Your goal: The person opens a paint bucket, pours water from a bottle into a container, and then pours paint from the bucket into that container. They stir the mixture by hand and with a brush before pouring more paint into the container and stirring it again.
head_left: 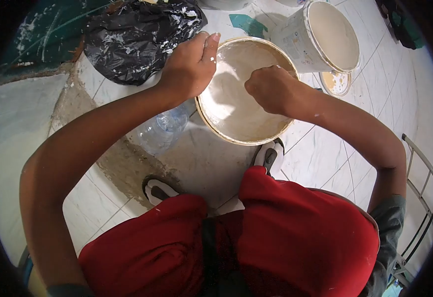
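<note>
A round bucket [209,121] with whitish paste inside stands on the floor in front of my feet. At its left rim is my left hand [191,64], fingers curled out of sight and thumb pointing up, gripping the edge. White specks dot that thumb. My right hand [273,89] is closed in a fist over the bucket's opening, to the right of its middle. Whatever this fist holds is hidden beneath it. The pale paste [236,94] coats the inner wall and lies partly in shadow.
Behind to the right, a second white bucket [295,42] leans beside a smeared lid [336,84]. A black plastic bag [127,44] with white splashes lies at the far left. Close to the bucket's left is a clear plastic bottle [164,128]. A metal frame [422,173] stands at right.
</note>
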Available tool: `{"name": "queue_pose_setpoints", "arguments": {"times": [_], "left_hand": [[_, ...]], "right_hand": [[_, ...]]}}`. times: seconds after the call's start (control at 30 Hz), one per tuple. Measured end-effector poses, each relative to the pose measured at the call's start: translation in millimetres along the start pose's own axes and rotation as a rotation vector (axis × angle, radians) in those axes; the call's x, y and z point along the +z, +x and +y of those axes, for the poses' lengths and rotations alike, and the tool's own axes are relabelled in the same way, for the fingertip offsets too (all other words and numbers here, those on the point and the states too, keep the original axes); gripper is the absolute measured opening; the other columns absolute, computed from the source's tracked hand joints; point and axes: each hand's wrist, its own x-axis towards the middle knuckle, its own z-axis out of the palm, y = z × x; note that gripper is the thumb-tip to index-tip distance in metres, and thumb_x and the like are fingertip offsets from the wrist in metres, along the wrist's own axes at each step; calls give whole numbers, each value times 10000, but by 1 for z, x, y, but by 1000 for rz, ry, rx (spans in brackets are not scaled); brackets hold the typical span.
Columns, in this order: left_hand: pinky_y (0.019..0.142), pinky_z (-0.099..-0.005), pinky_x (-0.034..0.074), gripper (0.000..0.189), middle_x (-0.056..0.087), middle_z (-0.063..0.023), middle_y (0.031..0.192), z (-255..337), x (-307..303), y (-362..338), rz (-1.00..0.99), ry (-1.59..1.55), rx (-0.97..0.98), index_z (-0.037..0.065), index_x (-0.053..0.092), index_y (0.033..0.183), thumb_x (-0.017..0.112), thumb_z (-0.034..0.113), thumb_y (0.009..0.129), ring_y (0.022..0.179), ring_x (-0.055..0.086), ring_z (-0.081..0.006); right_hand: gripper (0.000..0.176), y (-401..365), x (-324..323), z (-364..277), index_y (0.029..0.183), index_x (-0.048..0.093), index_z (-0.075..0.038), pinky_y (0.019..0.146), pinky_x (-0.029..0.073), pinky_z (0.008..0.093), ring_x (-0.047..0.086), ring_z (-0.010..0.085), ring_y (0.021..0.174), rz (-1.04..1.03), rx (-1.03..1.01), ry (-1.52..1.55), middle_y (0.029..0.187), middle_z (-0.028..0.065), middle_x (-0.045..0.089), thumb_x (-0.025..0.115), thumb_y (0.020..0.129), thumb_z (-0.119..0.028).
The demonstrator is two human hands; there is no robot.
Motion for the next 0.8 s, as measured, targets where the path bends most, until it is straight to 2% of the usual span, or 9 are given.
{"name": "queue_pose_setpoints", "arguments": {"times": [0.07, 0.17, 0.37, 0.6, 0.77, 0.8], "left_hand": [[663, -434, 409, 315, 540, -248, 776, 4, 0, 0, -10, 20, -21, -30, 505, 893, 384, 257, 943, 743, 527, -413], [673, -444, 403, 328, 547, -256, 803, 6, -2, 0, -6, 76, -45, -29, 503, 899, 380, 272, 943, 782, 525, -430], [705, -421, 413, 365, 558, -258, 835, 7, -3, 2, -111, 7, -134, -39, 503, 938, 365, 298, 948, 805, 522, -432], [722, -419, 409, 371, 556, -264, 853, 10, -4, 2, -81, 26, -129, -33, 507, 952, 353, 305, 950, 827, 515, -435], [735, -421, 407, 378, 557, -266, 861, 8, -2, 2, -100, 52, -167, -34, 510, 956, 352, 309, 948, 835, 512, -438], [696, -455, 406, 349, 557, -258, 805, 8, -1, -2, -49, 39, -116, -15, 507, 887, 373, 303, 937, 789, 516, -442]], "right_hand": [[118, 2, -5, 1, 750, 641, 13, 676, 512, 377, 637, 315, 720, -179, -54, 31, 733, 188, 627, 603, 638, 7], [153, 5, -8, -1, 757, 639, 18, 694, 505, 377, 632, 321, 750, -242, -20, 106, 761, 197, 628, 637, 606, -7], [201, 12, -7, 0, 779, 624, 27, 701, 498, 386, 622, 324, 794, -260, -50, 158, 794, 192, 626, 657, 587, -24], [207, 14, -6, -2, 798, 615, 36, 694, 496, 380, 620, 326, 793, -283, -68, 185, 788, 197, 618, 650, 605, -30], [197, 8, 0, -14, 793, 614, 55, 679, 495, 385, 618, 331, 776, -172, -45, 292, 779, 211, 608, 640, 625, -44], [197, 8, 2, -15, 793, 614, 55, 679, 495, 385, 618, 331, 776, -176, -50, 302, 779, 211, 608, 640, 625, -44]]}}
